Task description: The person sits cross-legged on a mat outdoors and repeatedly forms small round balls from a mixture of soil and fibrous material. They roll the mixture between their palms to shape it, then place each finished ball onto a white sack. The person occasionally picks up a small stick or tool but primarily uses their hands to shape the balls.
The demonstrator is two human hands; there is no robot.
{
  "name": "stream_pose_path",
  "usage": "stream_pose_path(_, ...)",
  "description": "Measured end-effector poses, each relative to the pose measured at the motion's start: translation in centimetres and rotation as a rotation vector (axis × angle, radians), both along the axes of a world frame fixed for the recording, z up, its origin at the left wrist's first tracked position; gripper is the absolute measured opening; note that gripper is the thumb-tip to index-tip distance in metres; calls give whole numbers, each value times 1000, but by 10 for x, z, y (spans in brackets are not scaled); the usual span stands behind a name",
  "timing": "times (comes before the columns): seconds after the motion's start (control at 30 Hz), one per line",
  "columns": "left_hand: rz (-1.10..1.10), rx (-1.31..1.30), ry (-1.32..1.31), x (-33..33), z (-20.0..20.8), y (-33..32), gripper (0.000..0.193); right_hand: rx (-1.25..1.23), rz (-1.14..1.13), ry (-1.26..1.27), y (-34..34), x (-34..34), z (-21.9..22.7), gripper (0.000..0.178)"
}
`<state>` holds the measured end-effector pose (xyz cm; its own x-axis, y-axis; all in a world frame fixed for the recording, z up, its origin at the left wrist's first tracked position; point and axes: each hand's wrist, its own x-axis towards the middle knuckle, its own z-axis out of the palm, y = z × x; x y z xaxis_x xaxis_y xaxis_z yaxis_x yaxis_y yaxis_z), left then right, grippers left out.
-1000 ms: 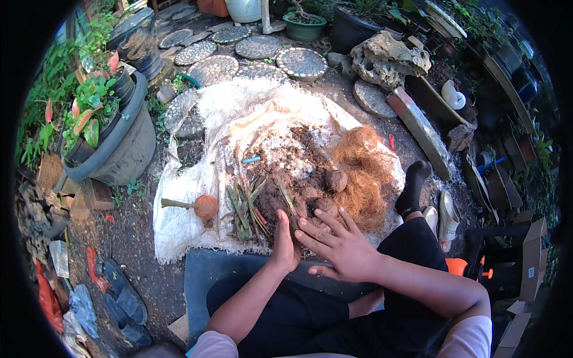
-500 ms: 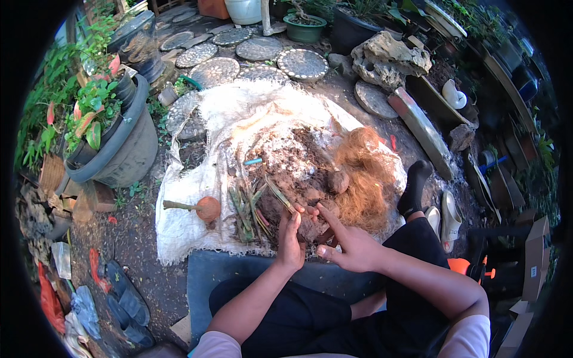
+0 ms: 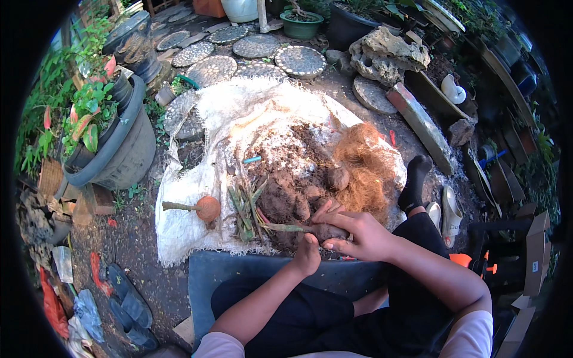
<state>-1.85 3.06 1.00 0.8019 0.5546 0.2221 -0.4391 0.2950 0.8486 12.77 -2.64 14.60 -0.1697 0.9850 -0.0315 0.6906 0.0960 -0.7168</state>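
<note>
A brown soil-coated ball (image 3: 327, 232) with a green-leaved plant shoot (image 3: 285, 227) pointing left lies in my right hand (image 3: 364, 232). The fingers of that hand curve over the ball's far side and its thumb rests on the near side. Against the ball's left end, my left hand (image 3: 306, 258) has its thumb up; its other fingers are hidden. Just beyond is a heap of dark soil (image 3: 277, 200) on a white woven sack (image 3: 209, 119). Cut green stalks (image 3: 241, 215) lie left of the hands. Tan coconut fibre (image 3: 361, 191) and a round brown ball (image 3: 338, 178) sit to the right.
A wooden-handled round brown tool (image 3: 208, 209) lies at the sack's left. A short teal stick (image 3: 252, 160) rests on the soil. A large dark pot (image 3: 128, 149) stands left, stone slabs (image 3: 256, 46) behind, a long concrete block (image 3: 421, 128) right. Dark sandals (image 3: 128, 298) lie lower left.
The shoot has tipped from pointing up and away to lying nearly level toward the left. My left hand has dropped lower and right; my right hand has moved over the soil ball.
</note>
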Motion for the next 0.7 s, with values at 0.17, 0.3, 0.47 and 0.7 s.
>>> stream_pose_path(0.17,111,249,128,-4,-4,-2,106,52,34,22,0,3,-1,43)
stream_pose_path(0.3,161,310,132,-3,-7,-5,102,20,42,-24,-2,6,4,39)
stream_pose_path(0.47,187,171,142,-5,-6,0,100,-22,17,-31,-4,2,9,41)
stream_pose_path(0.7,189,94,75,-1,-2,4,98,-83,-24,53,-4,4,9,41)
